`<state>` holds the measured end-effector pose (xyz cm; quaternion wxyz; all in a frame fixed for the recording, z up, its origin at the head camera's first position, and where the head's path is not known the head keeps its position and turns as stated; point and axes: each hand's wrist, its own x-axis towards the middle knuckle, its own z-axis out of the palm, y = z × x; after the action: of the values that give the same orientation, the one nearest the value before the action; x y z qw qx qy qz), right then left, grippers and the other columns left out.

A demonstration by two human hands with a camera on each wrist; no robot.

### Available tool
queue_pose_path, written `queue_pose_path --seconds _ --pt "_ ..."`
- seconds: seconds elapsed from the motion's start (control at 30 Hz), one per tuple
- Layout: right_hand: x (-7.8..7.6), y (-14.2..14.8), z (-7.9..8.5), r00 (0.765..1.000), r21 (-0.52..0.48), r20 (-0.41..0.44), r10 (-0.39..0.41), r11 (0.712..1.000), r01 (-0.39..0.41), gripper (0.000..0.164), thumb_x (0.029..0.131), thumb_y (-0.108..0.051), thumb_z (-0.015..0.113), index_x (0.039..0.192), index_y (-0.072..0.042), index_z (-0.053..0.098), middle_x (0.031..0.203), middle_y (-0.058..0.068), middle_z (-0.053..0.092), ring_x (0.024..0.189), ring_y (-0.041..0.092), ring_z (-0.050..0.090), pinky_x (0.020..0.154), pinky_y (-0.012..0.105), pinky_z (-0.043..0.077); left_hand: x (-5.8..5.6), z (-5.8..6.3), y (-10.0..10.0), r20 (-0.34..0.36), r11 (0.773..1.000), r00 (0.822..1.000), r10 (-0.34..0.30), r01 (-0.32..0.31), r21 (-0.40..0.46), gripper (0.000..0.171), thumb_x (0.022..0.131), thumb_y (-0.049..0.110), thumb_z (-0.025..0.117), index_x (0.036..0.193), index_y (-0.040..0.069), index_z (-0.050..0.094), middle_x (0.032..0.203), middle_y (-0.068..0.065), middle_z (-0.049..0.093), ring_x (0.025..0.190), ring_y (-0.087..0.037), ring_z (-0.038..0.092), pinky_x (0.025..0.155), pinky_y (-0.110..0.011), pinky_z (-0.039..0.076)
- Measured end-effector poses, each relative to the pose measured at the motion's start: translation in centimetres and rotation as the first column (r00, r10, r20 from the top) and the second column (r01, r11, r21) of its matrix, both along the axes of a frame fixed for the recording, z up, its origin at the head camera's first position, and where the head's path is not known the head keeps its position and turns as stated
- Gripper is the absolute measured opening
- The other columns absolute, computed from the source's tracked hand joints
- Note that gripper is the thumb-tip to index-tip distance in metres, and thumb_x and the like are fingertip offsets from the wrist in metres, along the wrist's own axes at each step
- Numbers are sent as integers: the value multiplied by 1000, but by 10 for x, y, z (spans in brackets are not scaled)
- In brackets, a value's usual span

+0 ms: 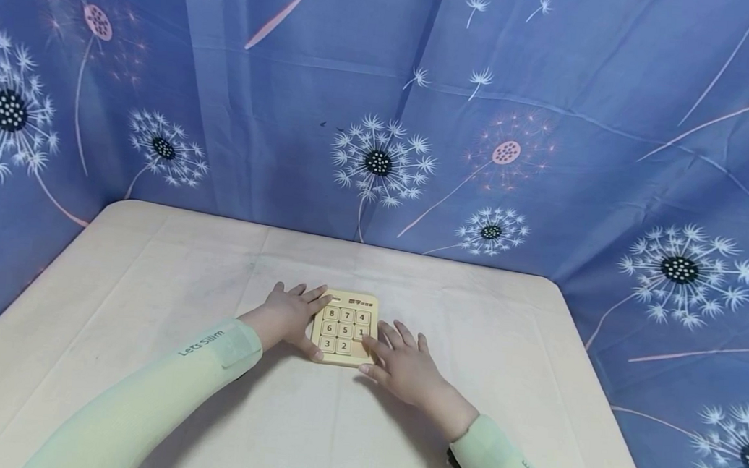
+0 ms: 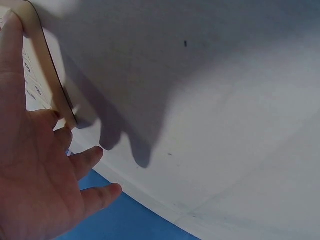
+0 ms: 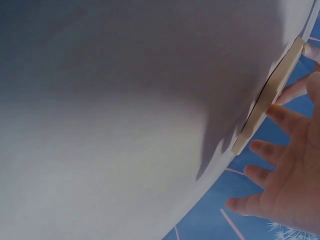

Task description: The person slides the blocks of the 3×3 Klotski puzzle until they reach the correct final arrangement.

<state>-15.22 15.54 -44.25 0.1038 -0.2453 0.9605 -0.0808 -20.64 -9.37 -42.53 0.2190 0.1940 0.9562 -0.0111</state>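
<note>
A pale wooden number sliding puzzle (image 1: 339, 360) lies flat on the table, its printed heading at the far edge. Its tiles read 8, 7, 4, then 6, 5, 1, then 3, 2, with a gap at the near right. My left hand (image 1: 287, 318) holds the left side, thumb on the near corner and index finger by the far corner; its other fingers spread past the frame. Over the right side reaches my right hand (image 1: 409, 369), index fingertip at the lower edge of the 1 tile (image 1: 360, 331). Its thumb rests by the near right corner, other fingers extended off the board.
A cream cloth covers the table (image 1: 170, 270). Behind and beside it hangs a blue curtain (image 1: 278, 126) printed with dandelions. Pale green sleeves (image 1: 162, 386) cover both forearms.
</note>
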Motion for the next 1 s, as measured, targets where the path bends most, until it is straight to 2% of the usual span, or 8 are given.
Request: queue_pose_path --seconds 0.7,1.0 --pt "-4 6 -2 1000 -25 23 9 1000 -8 55 104 -50 52 149 -20 54 163 19 39 153 49 30 117 77 29 0 1 2 20 1000 1000 6 -6 -2 116 75 76 73 164 20 24 175 0 14 159 -38 25 127 -66 23" --pt "-14 11 -1 997 -41 42 62 997 -60 51 105 -47 49 149 -22 54 163 20 39 153 50 30 117 76 31 0 1 2 14 1000 1000 9 -8 -12 117 74 77 73 164 20 25 175 0 15 158 -38 26 127 -66 24"
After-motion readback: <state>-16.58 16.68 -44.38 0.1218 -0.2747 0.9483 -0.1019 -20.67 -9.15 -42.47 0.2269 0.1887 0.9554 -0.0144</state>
